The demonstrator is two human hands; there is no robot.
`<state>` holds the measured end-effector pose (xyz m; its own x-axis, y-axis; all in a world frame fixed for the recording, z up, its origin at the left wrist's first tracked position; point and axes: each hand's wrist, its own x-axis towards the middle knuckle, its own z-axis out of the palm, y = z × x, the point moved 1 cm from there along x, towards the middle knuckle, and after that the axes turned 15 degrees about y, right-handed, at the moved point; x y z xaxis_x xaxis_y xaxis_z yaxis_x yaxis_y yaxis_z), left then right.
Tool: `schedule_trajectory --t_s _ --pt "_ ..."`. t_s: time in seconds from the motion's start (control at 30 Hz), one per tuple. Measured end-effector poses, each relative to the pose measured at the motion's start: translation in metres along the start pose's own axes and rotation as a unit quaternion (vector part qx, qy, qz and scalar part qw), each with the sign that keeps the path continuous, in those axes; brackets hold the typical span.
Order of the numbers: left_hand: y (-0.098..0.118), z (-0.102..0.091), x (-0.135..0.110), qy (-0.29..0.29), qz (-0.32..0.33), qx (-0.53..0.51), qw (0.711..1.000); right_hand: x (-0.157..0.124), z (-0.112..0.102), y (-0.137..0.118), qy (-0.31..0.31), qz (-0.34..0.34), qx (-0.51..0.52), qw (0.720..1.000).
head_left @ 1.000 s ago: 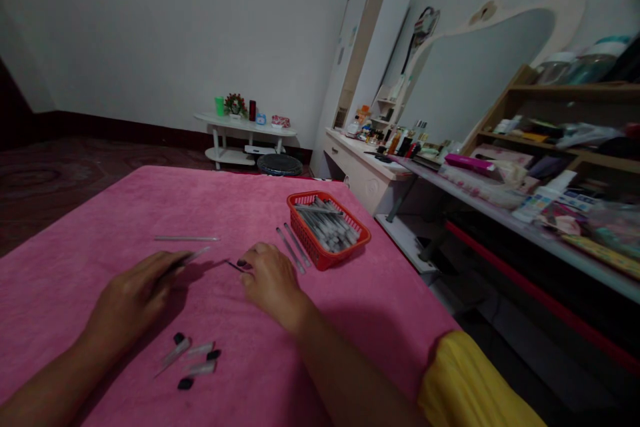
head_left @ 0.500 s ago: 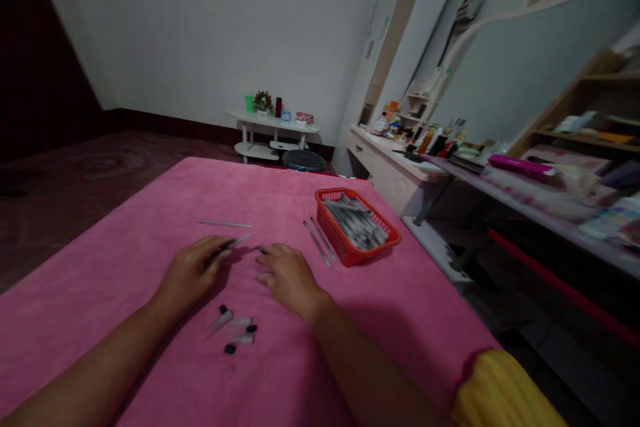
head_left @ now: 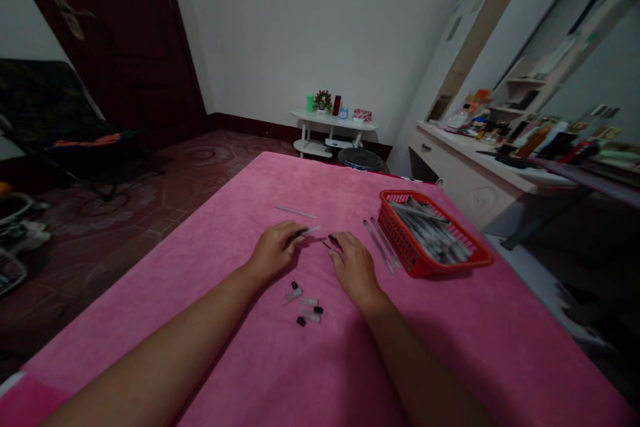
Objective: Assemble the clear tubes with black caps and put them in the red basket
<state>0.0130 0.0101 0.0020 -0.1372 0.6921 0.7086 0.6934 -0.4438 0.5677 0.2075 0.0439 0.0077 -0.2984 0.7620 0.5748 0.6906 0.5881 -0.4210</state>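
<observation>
Both my hands rest on a pink cloth [head_left: 210,267] that covers a table. My left hand [head_left: 274,253] is closed round a thin pale pen tube [head_left: 310,231] whose end pokes out toward the right. My right hand [head_left: 354,268] is closed in a pinch on a small dark piece at its fingertips, close to the tube's end. Just below my hands lie several small clear and black pen parts [head_left: 304,301]. A single clear tube [head_left: 296,211] lies further back. Two more tubes [head_left: 379,244] lie beside a red basket [head_left: 406,248] full of pens.
To the right stands a pale desk [head_left: 465,167] crowded with bottles. A small white table [head_left: 334,127] with ornaments stands by the back wall, a dark round stool in front of it. At the left are a dark door [head_left: 125,40] and a dark chair [head_left: 65,120].
The camera has swung left, bringing the door and chair into view. My hands have come closer together over the cloth and still hold the tube and the small dark piece.
</observation>
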Motion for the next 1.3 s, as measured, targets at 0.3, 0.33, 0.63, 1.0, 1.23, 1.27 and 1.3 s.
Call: schedule_trajectory --t_s 0.3,0.33,0.63,1.0,1.23,1.27,1.3 --pt "-0.001 0.000 0.001 -0.017 -0.011 0.001 1.000 -0.001 0.003 -0.001 -0.009 0.015 -0.108 0.994" --pt "-0.001 0.000 0.000 -0.021 -0.010 0.003 1.000 -0.001 0.002 0.000 -0.007 0.014 -0.107 0.994" --pt "0.000 -0.001 -0.001 -0.025 -0.010 0.014 1.000 0.002 -0.014 0.006 0.029 0.063 0.035 0.997" --pt "0.004 0.000 0.002 0.095 -0.161 -0.170 0.967 0.004 -0.017 0.010 0.067 0.089 0.086 0.990" --pt "0.017 0.005 0.003 0.189 -0.403 -0.501 0.742 0.000 -0.014 -0.010 0.026 0.101 0.165 0.981" --pt "0.016 0.006 0.002 0.185 -0.417 -0.506 0.732 -0.001 -0.014 -0.012 0.020 0.097 0.162 0.982" --pt "0.015 0.007 0.002 0.181 -0.428 -0.508 0.725 -0.001 -0.014 -0.014 0.018 0.095 0.158 0.983"
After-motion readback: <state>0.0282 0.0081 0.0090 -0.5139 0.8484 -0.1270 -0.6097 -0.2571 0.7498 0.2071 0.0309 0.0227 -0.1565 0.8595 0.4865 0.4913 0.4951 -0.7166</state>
